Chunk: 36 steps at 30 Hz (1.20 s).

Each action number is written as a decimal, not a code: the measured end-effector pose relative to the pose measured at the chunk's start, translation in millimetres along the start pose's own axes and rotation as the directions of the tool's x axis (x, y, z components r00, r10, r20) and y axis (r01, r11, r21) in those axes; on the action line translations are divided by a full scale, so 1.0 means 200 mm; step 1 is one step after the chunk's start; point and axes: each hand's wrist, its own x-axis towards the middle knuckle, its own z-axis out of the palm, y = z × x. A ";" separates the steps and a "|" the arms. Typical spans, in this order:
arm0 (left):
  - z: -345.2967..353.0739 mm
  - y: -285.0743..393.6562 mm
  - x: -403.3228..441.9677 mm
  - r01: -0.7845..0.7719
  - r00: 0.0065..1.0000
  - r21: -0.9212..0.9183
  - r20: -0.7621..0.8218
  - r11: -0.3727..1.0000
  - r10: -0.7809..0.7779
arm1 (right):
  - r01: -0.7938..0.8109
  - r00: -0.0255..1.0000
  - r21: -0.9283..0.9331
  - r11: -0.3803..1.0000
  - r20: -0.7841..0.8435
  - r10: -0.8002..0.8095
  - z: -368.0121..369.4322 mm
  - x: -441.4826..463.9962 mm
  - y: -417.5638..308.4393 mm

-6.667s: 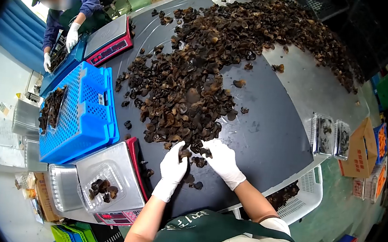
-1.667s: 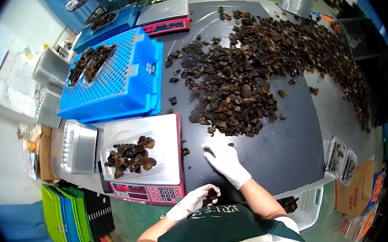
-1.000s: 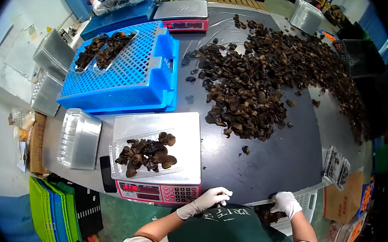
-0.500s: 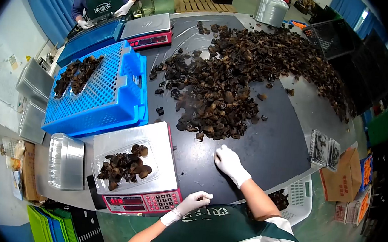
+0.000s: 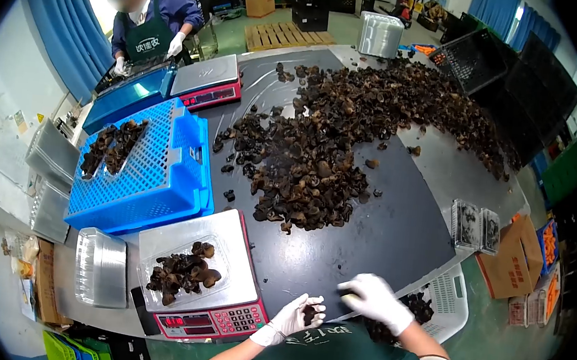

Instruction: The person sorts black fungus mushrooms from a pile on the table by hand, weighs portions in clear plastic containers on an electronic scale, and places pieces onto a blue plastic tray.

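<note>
My left hand (image 5: 293,317), in a white glove, is over the near table edge beside the scale, fingers curled round a dark piece of wood ear mushroom (image 5: 309,314). To its right, my gloved right hand (image 5: 375,301) is above the near table edge; motion blurs its fingers, so I cannot tell whether they hold anything. A clear plastic tray with wood ear mushrooms (image 5: 184,274) rests on the red-and-silver scale (image 5: 245,282). Beyond my hands, a large heap of wood ear mushrooms (image 5: 316,175) spreads across the dark tabletop (image 5: 408,225).
On the left stand an upturned blue crate (image 5: 186,171) carrying filled trays and a stack of clear trays (image 5: 101,266). A white basket (image 5: 453,297) with mushrooms sits below the right edge, near lidded boxes (image 5: 466,226). Across the table, a co-worker (image 5: 154,31) stands by another scale (image 5: 208,80).
My right hand has drawn back from the tabletop toward my body. My left hand has turned and now shows a mushroom piece in its fingers. The camera view has tilted up slightly.
</note>
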 end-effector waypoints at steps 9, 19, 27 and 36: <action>0.34 0.14 -0.19 -0.275 0.944 -0.086 -0.211 0.958 0.252 | 0.327 0.938 0.339 0.882 -0.230 -0.259 0.08 0.48 -0.16; 0.29 0.60 -0.64 0.626 -0.014 0.685 0.489 -0.374 0.872 | -0.331 0.797 0.066 0.941 -0.514 0.316 0.20 1.02 0.62; 0.54 0.45 -0.29 0.444 0.059 0.744 0.532 -0.499 0.845 | 0.106 0.934 -0.072 0.992 -0.336 -0.124 0.33 0.68 0.34; 0.28 0.42 0.45 0.484 0.488 0.713 0.262 -0.508 0.833 | -0.311 0.816 -0.082 0.947 -0.533 0.222 0.19 0.36 0.66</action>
